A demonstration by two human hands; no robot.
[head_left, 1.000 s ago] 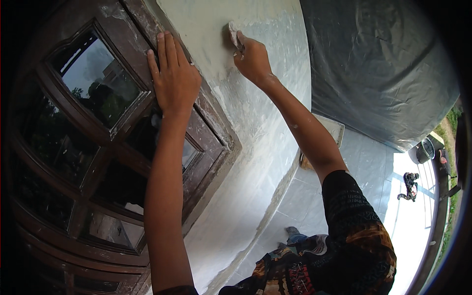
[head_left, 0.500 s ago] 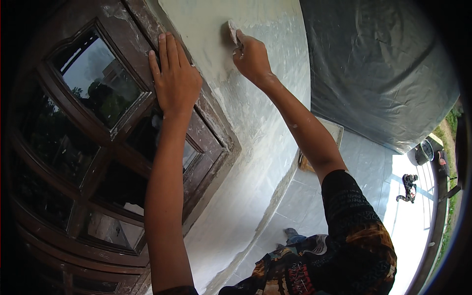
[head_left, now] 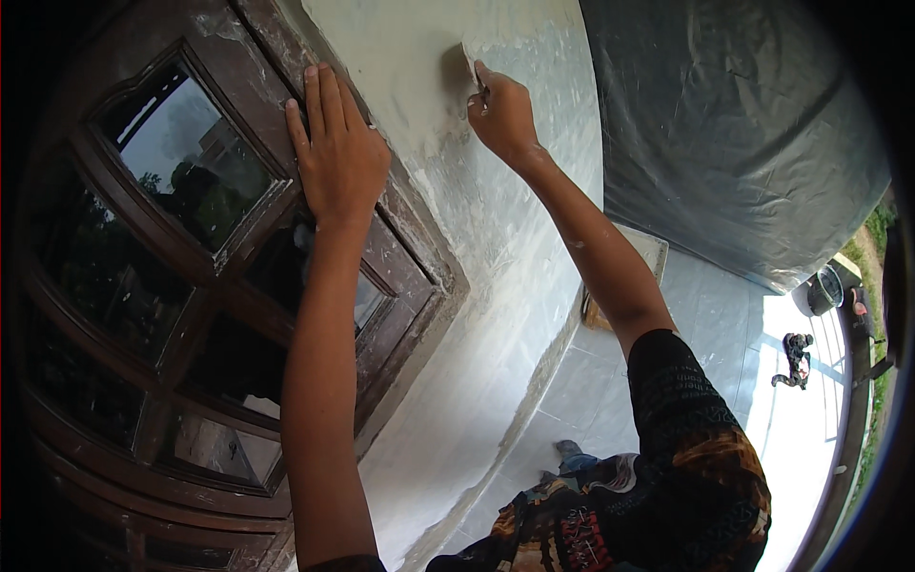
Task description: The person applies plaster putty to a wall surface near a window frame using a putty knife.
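Right hand (head_left: 503,110) grips the scraper (head_left: 470,65) up at the wall (head_left: 496,224); left hand (head_left: 341,157) lies flat on the frame (head_left: 408,221), holding nothing. Beige strip (head_left: 386,62) looks coated, grey side (head_left: 548,95)'s patchy, so probably partway done.

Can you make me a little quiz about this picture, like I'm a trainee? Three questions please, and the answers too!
1. Which hand holds the flat tool?

2. True or false: a dark plastic sheet is on the right side of the picture.

3. Where is the left hand resting?
A) on a bucket
B) on the brown woodwork
C) on the dark plastic sheet

Key:
1. The right hand
2. True
3. B
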